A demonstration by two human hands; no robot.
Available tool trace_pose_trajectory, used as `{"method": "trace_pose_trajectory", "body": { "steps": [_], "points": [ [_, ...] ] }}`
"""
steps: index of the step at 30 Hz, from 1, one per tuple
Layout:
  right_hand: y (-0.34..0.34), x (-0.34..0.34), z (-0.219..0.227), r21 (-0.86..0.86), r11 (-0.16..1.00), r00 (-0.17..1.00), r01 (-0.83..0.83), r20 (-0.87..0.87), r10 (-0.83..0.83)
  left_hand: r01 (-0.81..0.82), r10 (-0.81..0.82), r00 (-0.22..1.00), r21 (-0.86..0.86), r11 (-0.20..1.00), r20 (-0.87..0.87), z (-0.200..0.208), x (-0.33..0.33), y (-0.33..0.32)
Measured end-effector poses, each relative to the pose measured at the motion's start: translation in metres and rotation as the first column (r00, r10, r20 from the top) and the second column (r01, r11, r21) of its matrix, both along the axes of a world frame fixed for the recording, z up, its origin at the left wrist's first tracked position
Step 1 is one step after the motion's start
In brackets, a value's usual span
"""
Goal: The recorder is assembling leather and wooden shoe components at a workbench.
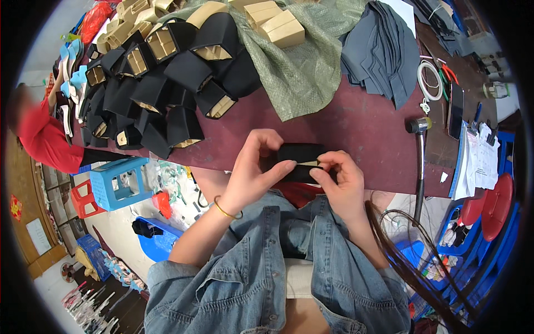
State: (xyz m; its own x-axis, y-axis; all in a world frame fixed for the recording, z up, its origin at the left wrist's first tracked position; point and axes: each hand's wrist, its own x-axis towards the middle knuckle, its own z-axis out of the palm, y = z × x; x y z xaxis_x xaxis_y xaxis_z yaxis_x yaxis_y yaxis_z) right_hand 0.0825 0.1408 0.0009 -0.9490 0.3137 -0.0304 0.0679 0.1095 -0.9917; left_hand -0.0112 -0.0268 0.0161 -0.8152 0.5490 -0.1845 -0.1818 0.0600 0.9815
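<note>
In front of me, at the table's near edge, I hold a block shoe heel [300, 151] covered in black material. A thin pale strip shows between black flaps on its near side. My left hand [250, 175] grips its left end, thumb lying along the near face. The fingers of my right hand [340, 179] pinch the material at the right end, beside the pale strip. To the left on the table lies a heap of black-covered heels [150, 92], their beige undersides partly showing. Bare beige heels [282, 29] rest on a green woven sack [300, 78] beyond my hands.
Cut grey sheets [379, 53] are stacked at the back right. A hammer [421, 161] lies across the right side, near a phone [455, 111] and a coiled white cable [428, 83]. Left of the table are a person in red [50, 136] and a blue stool [111, 181].
</note>
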Motion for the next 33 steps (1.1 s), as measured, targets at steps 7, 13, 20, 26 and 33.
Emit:
{"method": "trace_pose_trajectory", "body": {
  "steps": [7,13,20,26,33],
  "points": [
    [0.002,-0.013,0.002,-0.314,0.928,0.979,0.202,0.039,-0.2,0.217,-0.323,0.904,-0.349,0.912,-0.279,0.009,-0.009,0.015],
    [0.042,-0.014,-0.01,-0.302,0.95,0.991,0.078,0.132,-0.04,0.268,-0.482,0.798,-0.505,0.821,-0.36,0.014,-0.001,0.007],
    [0.022,0.002,0.017,0.005,0.968,0.966,-0.25,-0.058,0.25,0.036,0.02,0.9,0.12,0.992,-0.436,0.007,0.016,0.036],
    [0.002,-0.009,0.016,-0.061,0.998,0.982,0.018,-0.185,-0.029,-0.111,0.093,0.993,0.356,0.928,0.067,-0.02,0.035,0.059],
    [0.003,-0.013,0.013,-0.648,0.755,0.995,-0.098,-0.062,0.076,-0.179,0.2,0.979,0.302,0.936,-0.04,-0.033,0.039,0.064]
  ]
}}
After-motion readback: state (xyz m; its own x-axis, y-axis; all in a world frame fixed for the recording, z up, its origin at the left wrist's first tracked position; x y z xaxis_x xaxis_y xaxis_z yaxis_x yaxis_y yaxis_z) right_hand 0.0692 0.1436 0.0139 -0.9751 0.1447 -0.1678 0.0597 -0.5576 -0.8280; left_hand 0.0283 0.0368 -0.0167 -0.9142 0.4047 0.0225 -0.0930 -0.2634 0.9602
